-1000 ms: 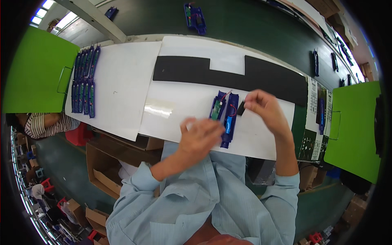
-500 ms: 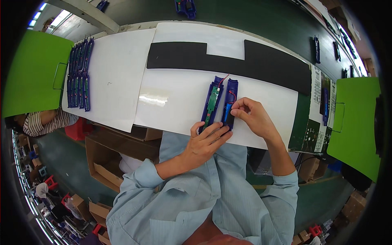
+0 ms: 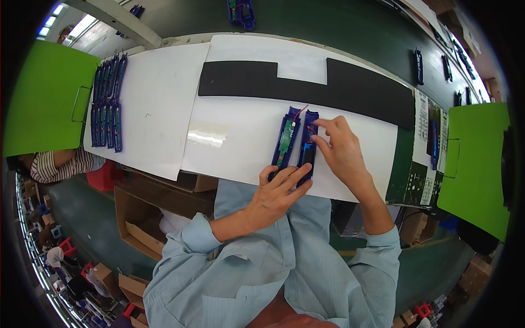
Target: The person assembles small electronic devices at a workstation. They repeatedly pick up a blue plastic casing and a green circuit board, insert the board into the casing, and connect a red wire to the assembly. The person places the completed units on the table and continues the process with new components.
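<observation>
Two long dark-blue plastic housing halves lie side by side on the white work surface. The left housing half [image 3: 285,143] carries a green circuit board [image 3: 286,136], with a thin red wire [image 3: 299,112] rising from its top end. In the right housing half [image 3: 309,118] sits a black and blue block [image 3: 308,154], with a short red wire [image 3: 310,129] above it. My left hand [image 3: 279,191] holds the near ends of both halves, thumb at the left one, fingers across the right one. Beside the red wire, my right hand [image 3: 342,147] has thumb and forefinger apart; nothing shows between them.
A black notched mat [image 3: 240,79] lies beyond the halves. Rows of similar blue housings [image 3: 106,101] stand at the left, near a green panel [image 3: 46,98] and another person's striped sleeve [image 3: 52,167]. More housings [image 3: 241,13] lie on the dark green conveyor [image 3: 328,27].
My right hand has moved off the block, away from me toward the far end of the right half, its thumb and forefinger spreading. My left hand keeps its hold. Housings on the conveyor have shifted.
</observation>
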The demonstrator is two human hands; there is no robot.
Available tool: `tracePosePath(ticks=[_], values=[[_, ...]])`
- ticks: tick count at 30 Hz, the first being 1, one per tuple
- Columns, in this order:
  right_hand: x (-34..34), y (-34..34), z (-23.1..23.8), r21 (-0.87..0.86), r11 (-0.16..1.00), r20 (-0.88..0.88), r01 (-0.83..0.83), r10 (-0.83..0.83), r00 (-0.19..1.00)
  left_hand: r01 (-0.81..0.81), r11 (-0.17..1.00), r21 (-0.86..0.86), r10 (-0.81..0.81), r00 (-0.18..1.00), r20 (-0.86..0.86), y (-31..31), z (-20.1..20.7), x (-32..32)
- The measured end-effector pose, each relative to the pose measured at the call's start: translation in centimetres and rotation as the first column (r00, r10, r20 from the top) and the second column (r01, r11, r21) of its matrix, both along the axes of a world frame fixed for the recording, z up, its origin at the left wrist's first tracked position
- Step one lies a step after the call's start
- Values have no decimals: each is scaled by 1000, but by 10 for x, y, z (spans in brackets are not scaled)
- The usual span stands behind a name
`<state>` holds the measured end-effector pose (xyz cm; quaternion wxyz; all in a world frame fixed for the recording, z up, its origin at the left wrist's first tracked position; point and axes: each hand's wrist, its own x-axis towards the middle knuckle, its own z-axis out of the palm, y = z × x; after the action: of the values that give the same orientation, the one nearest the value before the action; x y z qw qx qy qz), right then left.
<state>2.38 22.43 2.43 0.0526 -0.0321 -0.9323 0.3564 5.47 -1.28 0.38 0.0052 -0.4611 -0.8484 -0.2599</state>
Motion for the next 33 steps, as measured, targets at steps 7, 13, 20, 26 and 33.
tracePosePath(ticks=[7,13,20,26,33], values=[[-17,-4,-13,179,980,24,-90,87,996,17,1000,24,-19,999,49,2,7,-7],[-3,-5,20,-233,971,77,-55,75,994,-194,956,219,223,968,-117,10,18,-43],[11,-12,10,-395,916,58,-63,94,994,-61,988,140,107,933,-344,17,5,-85],[24,-34,-20,-689,717,67,109,-87,994,-264,924,277,270,963,15,28,1,-75],[27,-47,-25,-697,708,41,117,-124,992,-451,849,276,321,854,409,25,-1,-57]])
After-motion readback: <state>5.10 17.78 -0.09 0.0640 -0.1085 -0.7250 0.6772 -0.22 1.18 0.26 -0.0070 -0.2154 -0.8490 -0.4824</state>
